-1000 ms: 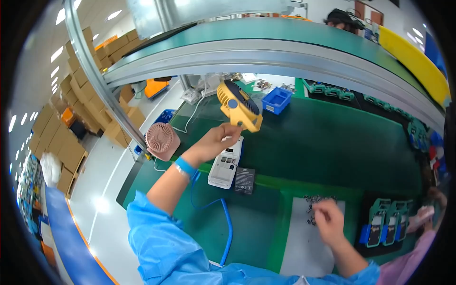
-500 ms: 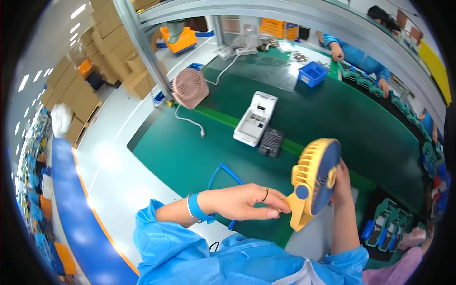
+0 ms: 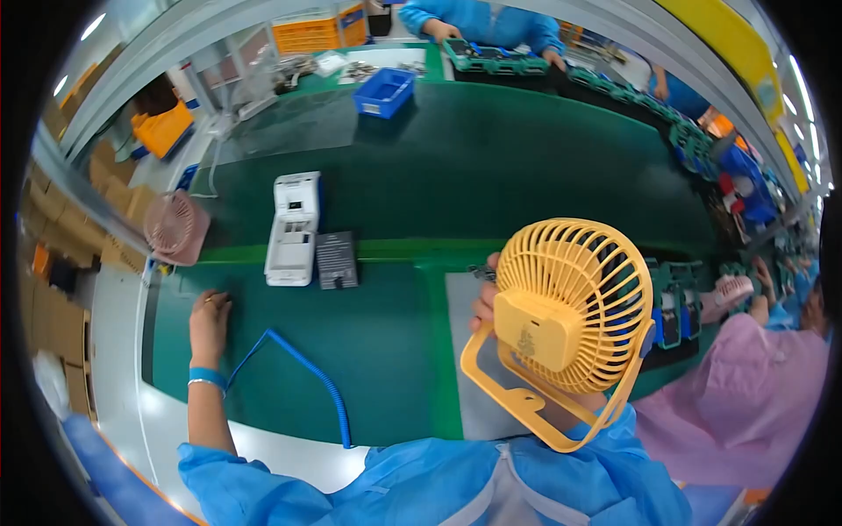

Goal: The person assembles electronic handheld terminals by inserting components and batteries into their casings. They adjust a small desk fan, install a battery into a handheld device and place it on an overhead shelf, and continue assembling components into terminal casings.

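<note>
My right hand [image 3: 485, 302] is closed on a yellow desk fan [image 3: 570, 307], its fingers showing at the left side of the housing; the rest of the hand is hidden behind. The fan's back faces me, with its slatted cage and square rear housing, and the looped stand hangs low. My left hand [image 3: 209, 326] rests at the mat's left side, fingers curled together near a pink fan [image 3: 176, 228]; what they hold, if anything, is hidden. A blue coiled cord [image 3: 307, 368] runs from near my left wristband. Beyond lie an open white handheld device [image 3: 293, 237] and a black battery [image 3: 337, 260].
A blue bin [image 3: 384, 93] stands on the green table [image 3: 491, 158]. Green fixtures [image 3: 675, 302] line the right side. A co-worker in a pink sleeve [image 3: 732, 394] sits close at my right; a person in blue [image 3: 500, 24] works across. A metal frame [image 3: 96, 114] crosses the left and top.
My left hand has left the yellow fan's stand and moved left to the mat. The yellow fan has turned, so its back now faces me. The view has swung right.
</note>
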Demonstrator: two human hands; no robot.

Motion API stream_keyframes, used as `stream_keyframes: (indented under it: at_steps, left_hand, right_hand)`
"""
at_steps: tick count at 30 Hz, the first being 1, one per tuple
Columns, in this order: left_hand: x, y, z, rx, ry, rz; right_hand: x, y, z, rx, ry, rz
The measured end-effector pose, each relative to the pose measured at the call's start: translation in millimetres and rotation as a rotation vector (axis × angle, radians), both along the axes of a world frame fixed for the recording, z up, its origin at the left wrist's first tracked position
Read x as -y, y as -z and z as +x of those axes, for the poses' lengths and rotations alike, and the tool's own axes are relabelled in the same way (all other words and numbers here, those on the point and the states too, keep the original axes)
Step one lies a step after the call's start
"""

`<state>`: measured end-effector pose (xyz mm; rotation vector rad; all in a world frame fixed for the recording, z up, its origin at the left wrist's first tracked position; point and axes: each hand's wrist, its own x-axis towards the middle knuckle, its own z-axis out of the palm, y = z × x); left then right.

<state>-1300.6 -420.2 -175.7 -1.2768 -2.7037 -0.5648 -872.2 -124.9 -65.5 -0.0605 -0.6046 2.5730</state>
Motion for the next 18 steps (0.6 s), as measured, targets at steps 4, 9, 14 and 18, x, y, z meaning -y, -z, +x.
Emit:
stream_keyframes:
  at_steps: [4,9,14,18]
  left_hand:
    - [-18.7,1.8,5.5,-0.076,-0.082,0.13]
    - [-64.5,-61.9,66.5,0.378,-0.08,0.588]
    - [-66.3,-107.9,106.1,0.073,0.19,0.468]
    - [-75.4,-96.4,112.8,0.111,0.315,0.366]
  right_hand:
    - [0.7,0.9,2.8,-0.005,-0.032,-0.023]
    - [-15.6,2.8,-10.1,0.194,0.149,0.018]
    - [32.4,22.4,23.7,0.313,0.132,0.021]
    - [20.4,25.7,-14.8,0.321,0.06,0.038]
